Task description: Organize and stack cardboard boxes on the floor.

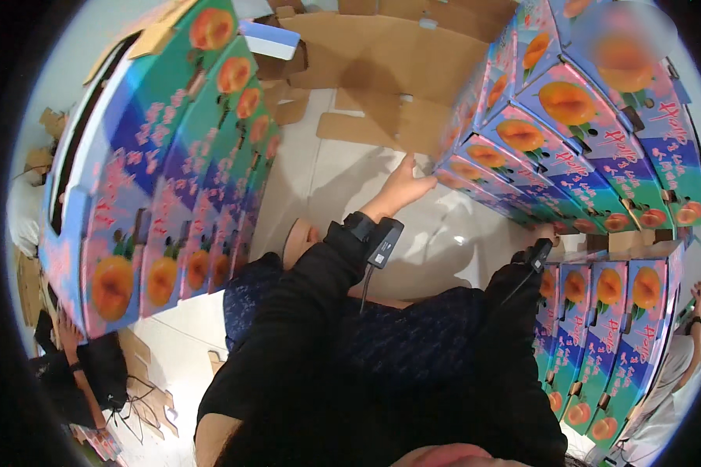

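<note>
Hands Out Amid Walls of Fruit-Printed Boxes

Seen from the head camera, a person in black sleeves extends the left hand (401,191) toward the lower corner of the front-right stack (576,136), its boxes printed with orange fruit on pink, blue and green. The fingers spread apart just beside that corner (whether they touch it, one cannot tell). The right hand (544,232) is at the same stack's near lower edge, beside the near-right stack (600,335); it is partly hidden, and how its fingers stand cannot be told. A small black device (383,243) rides on the left wrist.

Across the pale tiled floor (327,156), the left stack (167,171) of matching boxes rises, well apart from both hands. Brown cardboard (374,58) lies ahead, between the stacks. At the far left a co-worker's arm (88,381) shows; at the far right, a co-worker in a pale top (670,377).
</note>
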A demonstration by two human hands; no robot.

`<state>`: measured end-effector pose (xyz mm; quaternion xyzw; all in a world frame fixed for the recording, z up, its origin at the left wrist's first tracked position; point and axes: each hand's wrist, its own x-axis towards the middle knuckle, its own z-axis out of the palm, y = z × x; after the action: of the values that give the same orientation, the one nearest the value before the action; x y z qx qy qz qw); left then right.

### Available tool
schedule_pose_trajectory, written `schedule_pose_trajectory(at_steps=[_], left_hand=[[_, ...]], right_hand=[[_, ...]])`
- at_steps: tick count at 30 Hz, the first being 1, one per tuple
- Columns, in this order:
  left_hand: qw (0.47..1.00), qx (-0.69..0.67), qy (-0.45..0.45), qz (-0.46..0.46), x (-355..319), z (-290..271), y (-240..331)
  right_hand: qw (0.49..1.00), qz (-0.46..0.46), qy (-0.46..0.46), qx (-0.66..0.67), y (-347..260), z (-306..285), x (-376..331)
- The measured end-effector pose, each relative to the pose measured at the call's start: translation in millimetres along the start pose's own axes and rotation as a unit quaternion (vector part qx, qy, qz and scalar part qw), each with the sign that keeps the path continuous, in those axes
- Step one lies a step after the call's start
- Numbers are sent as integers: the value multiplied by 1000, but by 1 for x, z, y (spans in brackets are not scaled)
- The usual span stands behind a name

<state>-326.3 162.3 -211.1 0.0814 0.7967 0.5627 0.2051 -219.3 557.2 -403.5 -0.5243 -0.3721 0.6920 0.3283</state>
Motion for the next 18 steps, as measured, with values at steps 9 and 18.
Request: schedule_pose_trajectory(at_steps=[9, 18], left_hand=[[902, 280, -218, 245, -171, -90, 148], [893, -394, 11, 216, -400, -203, 31]], right_hand=[[995, 60, -71, 41, 55, 60, -135], [828, -58, -480, -282, 70, 106, -353]])
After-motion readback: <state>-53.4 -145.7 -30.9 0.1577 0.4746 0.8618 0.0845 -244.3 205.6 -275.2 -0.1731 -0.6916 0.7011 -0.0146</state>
